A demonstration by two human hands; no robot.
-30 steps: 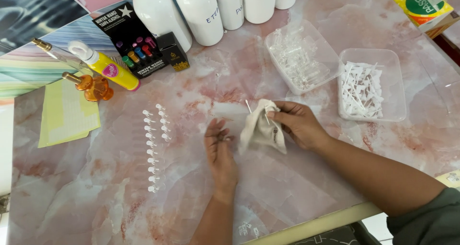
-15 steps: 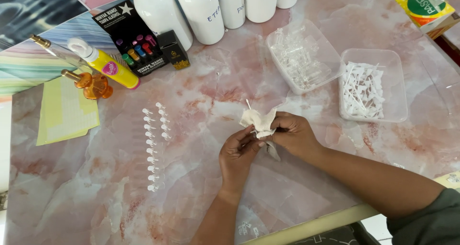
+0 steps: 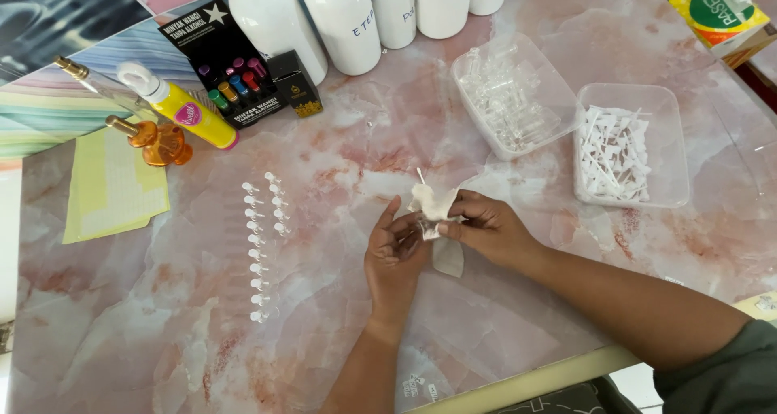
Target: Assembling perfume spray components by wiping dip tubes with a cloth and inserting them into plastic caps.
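Note:
My right hand (image 3: 488,228) pinches a crumpled white tissue (image 3: 431,203) above the pink marbled table (image 3: 146,325). A thin white stick (image 3: 421,175) pokes up out of the tissue. My left hand (image 3: 394,248) meets it from the left, its fingertips touching the tissue's lower edge. A loose flap of the tissue (image 3: 447,257) hangs under my right palm. Two rows of small clear vials with white caps (image 3: 263,248) lie left of my left hand.
Two clear tubs stand at the right: one with clear vials (image 3: 506,94), one with white sticks (image 3: 617,151). White bottles (image 3: 344,17) line the back. A yellow tube (image 3: 182,108), orange bottle (image 3: 154,139), black card (image 3: 231,58), yellow sheet (image 3: 113,187) and tissue box (image 3: 712,9) lie around.
My left hand lifted off the table and came right to meet the tissue. The tissue has been bunched up smaller between both hands.

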